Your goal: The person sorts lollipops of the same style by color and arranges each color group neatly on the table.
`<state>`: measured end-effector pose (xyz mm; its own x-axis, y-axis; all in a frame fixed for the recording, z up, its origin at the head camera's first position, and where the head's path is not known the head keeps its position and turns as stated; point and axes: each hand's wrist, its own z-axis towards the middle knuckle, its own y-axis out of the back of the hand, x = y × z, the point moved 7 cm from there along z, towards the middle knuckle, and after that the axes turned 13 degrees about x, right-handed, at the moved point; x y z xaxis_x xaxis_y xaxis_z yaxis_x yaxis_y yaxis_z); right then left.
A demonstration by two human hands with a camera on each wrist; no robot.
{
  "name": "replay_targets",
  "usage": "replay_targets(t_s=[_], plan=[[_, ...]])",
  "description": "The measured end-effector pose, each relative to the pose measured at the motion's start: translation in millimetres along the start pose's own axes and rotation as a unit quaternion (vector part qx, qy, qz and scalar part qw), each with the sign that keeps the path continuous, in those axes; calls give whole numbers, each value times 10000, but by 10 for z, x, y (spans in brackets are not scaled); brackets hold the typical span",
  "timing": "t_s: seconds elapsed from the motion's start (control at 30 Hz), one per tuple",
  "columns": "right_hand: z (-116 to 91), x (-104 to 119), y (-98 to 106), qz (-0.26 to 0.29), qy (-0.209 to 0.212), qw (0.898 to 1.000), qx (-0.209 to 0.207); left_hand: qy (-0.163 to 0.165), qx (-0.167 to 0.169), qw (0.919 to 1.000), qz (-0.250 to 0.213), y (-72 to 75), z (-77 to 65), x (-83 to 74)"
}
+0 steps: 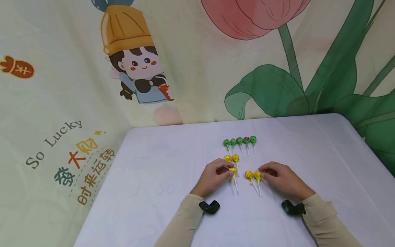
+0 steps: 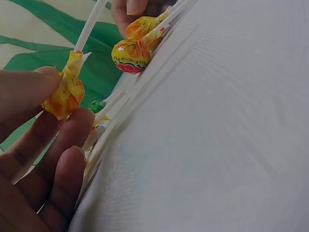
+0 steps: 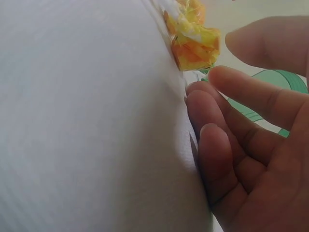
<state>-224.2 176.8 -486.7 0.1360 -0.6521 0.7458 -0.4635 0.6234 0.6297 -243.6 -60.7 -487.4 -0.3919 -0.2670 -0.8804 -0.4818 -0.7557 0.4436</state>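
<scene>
Between thumb and fingers, my left hand point(image 1: 214, 175) pinches a yellow-wrapped lollipop point(image 2: 66, 96) by its wrapped head, its white stick pointing toward me in the head view. Just beyond that hand lie two more yellow lollipops point(image 1: 236, 158), partly overlapped by the fingers. My right hand point(image 1: 279, 176) is beside a pair of yellow lollipops point(image 1: 249, 175) lying side by side on the table. In the right wrist view its thumb point(image 3: 265, 44) and forefinger stand apart, with the nearest lollipop point(image 3: 197, 50) just past the fingertips and nothing gripped.
Several green-wrapped lollipops point(image 1: 240, 141) lie in a row farther back, sticks toward me. A white cloth covers the table point(image 1: 160, 164). Behind it hangs a printed curtain point(image 1: 191, 61). Each wrist wears a black device point(image 1: 210, 207).
</scene>
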Motion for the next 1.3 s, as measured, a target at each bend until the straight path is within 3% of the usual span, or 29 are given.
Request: replay_targets(t_s=[0.6,1.3], plan=[[3,12,10,-157,261,9995,15,-21,-67,9998,188,122,82,-130],[10,34,-46,-196,161,9996,82,30,22,9979,651,160,283,-318]])
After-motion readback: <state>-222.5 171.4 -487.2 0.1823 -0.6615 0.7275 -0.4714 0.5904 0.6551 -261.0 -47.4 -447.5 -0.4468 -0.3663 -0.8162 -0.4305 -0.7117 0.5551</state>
